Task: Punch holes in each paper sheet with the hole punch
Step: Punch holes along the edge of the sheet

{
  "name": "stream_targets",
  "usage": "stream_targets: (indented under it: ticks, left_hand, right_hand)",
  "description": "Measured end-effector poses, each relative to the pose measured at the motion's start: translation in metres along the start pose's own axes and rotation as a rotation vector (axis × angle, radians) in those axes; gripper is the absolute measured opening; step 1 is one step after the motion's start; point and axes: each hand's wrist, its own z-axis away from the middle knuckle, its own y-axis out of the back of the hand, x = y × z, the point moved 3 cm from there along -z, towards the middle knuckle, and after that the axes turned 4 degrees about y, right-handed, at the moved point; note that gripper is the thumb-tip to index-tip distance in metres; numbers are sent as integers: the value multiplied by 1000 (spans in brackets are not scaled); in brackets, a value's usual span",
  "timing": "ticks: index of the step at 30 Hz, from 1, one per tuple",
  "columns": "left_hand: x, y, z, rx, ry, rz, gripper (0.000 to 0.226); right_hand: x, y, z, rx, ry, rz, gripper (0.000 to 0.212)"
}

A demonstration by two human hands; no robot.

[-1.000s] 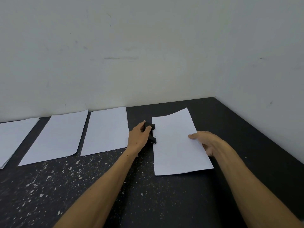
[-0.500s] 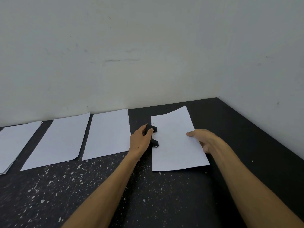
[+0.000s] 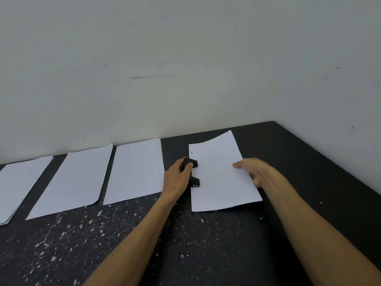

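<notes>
Black speckled table (image 3: 206,254) holds a paper sheet (image 3: 218,174) at its far right. Right hand (image 3: 255,172), forearm stretched forward, pinches that sheet's right edge, thumb on top. Left hand (image 3: 177,180) curls closed around the black hole punch (image 3: 193,172) on the sheet's left edge.

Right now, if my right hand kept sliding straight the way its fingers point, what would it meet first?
Likely the hole punch, held by the left hand at the sheet edge; the right hand points left across it.
</notes>
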Motion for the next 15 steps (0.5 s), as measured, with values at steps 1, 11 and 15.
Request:
stream_targets:
  ticks: [1, 11, 15]
  left_hand:
    - [0, 0, 0, 1, -1, -2, 38]
    - [0, -1, 0, 5, 0, -10, 37]
    - [1, -1, -3, -4, -6, -33, 37]
  right_hand:
    - [-1, 0, -1, 0, 1, 3, 11]
    - [-4, -1, -10, -12, -7, 41, 25]
    - [-4, -1, -11, -17, -15, 39, 27]
